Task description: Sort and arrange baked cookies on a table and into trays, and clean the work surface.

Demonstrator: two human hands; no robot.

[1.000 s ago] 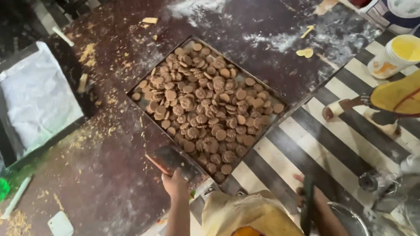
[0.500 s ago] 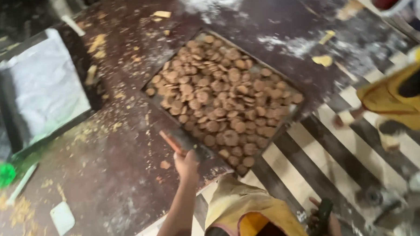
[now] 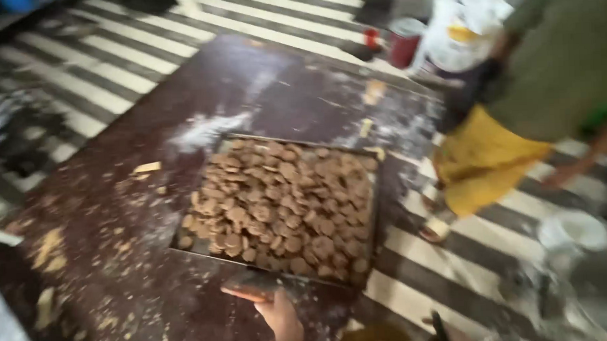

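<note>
A dark metal tray [image 3: 379, 208] heaped with several round brown biscuits [image 3: 281, 205] lies on a dark, flour-dusted slab [image 3: 118, 264]. My left hand [image 3: 285, 322] comes in from the bottom edge. It grips a flat scraper with an orange-brown handle [image 3: 250, 286], whose blade sits at the tray's near rim. A dark stick-like thing [image 3: 440, 328] pokes in at the bottom right. No hand shows on it, and my right hand is out of the picture. The whole view is blurred.
Another person in a yellow and green garment [image 3: 491, 157] stands to the right of the tray, one sandalled foot [image 3: 435, 230] near its corner. A white sack [image 3: 463, 34], a red cup [image 3: 403, 46] and a white bowl [image 3: 574, 229] stand on the striped mat [image 3: 455, 279]. Dough scraps litter the slab.
The view has swung and blurred, so the tray now lies level across the middle. My left hand keeps the scraper at the tray's near edge. The side tray with white paper is out of view.
</note>
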